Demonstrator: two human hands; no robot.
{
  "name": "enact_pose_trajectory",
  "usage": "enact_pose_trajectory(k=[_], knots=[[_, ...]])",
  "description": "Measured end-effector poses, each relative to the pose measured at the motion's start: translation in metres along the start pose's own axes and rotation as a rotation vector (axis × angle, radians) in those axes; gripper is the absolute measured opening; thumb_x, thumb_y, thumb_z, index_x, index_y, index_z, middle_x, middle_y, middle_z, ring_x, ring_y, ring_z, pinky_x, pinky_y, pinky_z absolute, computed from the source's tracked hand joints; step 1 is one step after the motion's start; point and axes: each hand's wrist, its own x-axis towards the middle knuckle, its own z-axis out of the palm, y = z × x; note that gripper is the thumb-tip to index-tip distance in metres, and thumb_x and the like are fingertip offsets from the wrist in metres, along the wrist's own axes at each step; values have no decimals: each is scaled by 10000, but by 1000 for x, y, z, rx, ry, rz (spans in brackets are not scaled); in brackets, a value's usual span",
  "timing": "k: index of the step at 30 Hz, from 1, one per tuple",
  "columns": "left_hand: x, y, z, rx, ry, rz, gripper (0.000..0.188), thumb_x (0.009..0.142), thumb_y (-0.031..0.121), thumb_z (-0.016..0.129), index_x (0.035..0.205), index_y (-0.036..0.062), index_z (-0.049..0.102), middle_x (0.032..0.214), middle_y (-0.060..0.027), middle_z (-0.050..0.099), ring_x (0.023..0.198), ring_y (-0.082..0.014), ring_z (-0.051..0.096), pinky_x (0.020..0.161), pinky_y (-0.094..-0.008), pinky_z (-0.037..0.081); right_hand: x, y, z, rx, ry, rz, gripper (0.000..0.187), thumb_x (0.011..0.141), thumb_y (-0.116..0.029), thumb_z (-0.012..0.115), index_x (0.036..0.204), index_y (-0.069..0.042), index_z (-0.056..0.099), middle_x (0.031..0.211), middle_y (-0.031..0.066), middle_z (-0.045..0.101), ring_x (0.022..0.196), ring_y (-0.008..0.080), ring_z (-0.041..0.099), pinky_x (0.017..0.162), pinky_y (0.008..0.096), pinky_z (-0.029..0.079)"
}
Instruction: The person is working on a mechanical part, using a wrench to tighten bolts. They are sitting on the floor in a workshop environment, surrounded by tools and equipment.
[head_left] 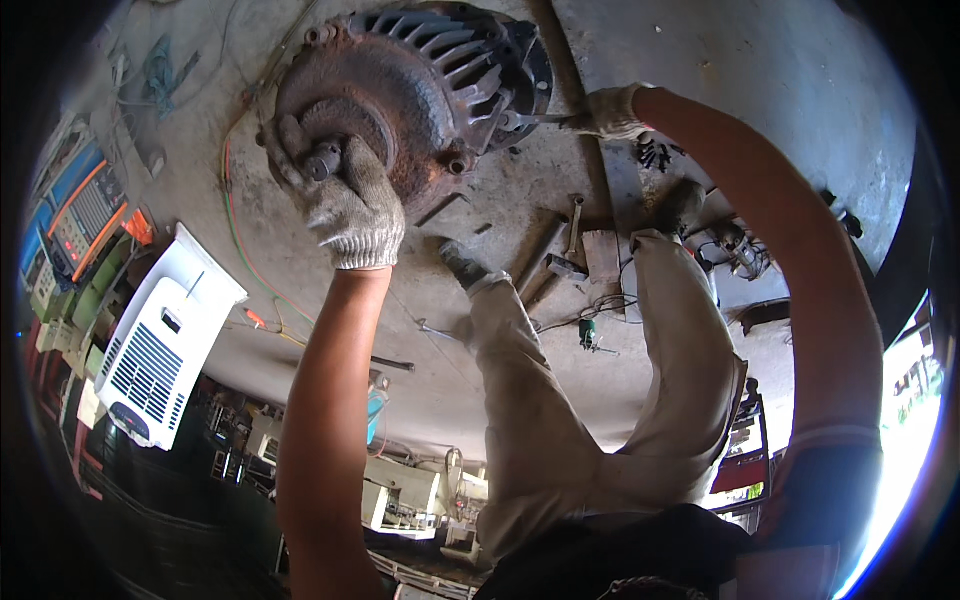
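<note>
A rusty electric motor point(418, 100) with cooling fins lies on the concrete floor in front of me. My left hand point(352, 200), in a knitted work glove, is closed around the stubby shaft point(323, 160) that sticks out of the motor's round end cover. Also gloved, my right hand point(612, 112) grips a wrench point(543, 119). The wrench's head meets the lug at the motor's right side, beside the finned edge; whether it sits on a bolt there is too small to tell.
Between my feet lie a hammer point(566, 267), another wrench point(575, 222) and a wooden block point(602, 256). Small dark bolts point(654, 155) are scattered below my right hand. To the left stand a white plastic unit with vents point(165, 335) and an orange-edged instrument point(88, 220). Cables run along the floor.
</note>
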Motion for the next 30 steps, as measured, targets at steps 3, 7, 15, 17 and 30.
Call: enact_pose_trajectory(k=[3, 7, 15, 17, 30], knots=[[4, -4, -1, 86, -1, 56, 359, 976, 214, 556, 874, -130, 576, 1475, -384, 348, 1404, -561, 245, 1140, -656, 225, -11, -7, 7, 374, 37, 688, 465, 1030, -486, 475, 1249, -126, 672, 1034, 187, 721, 972, 360, 666, 901, 433, 521], [3, -3, -1, 71, -51, -12, 375, 978, 228, 550, 979, -145, 586, 1493, -384, 320, 1413, -534, 250, 1164, -593, 232, -18, -95, 23, 813, 51, 947, 557, 1031, -474, 474, 1347, -24, 559, 1019, 182, 685, 853, 273, 671, 826, 419, 539], [0, 1, -3, 103, -92, -48, 527, 985, 270, 532, 1228, -198, 524, 1504, -386, 299, 1399, -520, 276, 1184, -553, 210, 89, -182, 104, 1168, 813, 1101, 702, 1005, -626, 396, 833, 2, 660, 764, 256, 638, 780, 430, 609, 775, 487, 470], [0, -1, -3, 125, -101, -11, 546, 986, 286, 530, 1234, -200, 517, 1499, -391, 300, 1396, -521, 278, 1183, -560, 209, 105, -175, 122, 1134, 881, 1081, 709, 1003, -628, 396, 836, 10, 657, 766, 260, 638, 777, 437, 612, 759, 489, 471], [-1, 3, 0, 209, -7, 5, 555, 1030, 372, 436, 1160, -141, 602, 1469, -343, 403, 1381, -493, 349, 1166, -563, 265, 84, -146, 102, 1037, 744, 1090, 650, 1013, -581, 439, 886, 11, 675, 777, 248, 638, 730, 397, 565, 763, 461, 468]])
